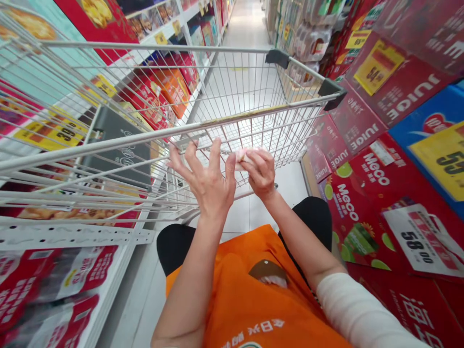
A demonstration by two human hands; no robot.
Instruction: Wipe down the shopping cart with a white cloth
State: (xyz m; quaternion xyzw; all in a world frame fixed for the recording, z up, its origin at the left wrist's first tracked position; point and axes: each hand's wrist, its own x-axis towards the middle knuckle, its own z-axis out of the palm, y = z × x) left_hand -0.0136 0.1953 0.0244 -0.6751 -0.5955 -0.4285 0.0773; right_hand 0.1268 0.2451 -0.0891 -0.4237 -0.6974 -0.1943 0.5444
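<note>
My right hand (261,170) grips a small crumpled white-and-pink cloth or wipe (243,155) between thumb and fingers; its exact kind is unclear. To the left of it, my left hand (210,181) is open, fingers spread and pointing up at the wires of a metal shopping cart (239,117). The left thumb comes close to the cloth's left end, and whether they touch cannot be made out. Both hands are at the cart's near side, just below its top rail. A grey panel (119,147) with white lettering is on the cart's left part.
Shelves with boxed goods (170,89) and yellow price tags (58,130) line the left side. Stacked red drink cartons (362,188) rise close on the right. Beyond the cart runs a pale tiled aisle (248,24). An orange apron (235,290) covers my lap.
</note>
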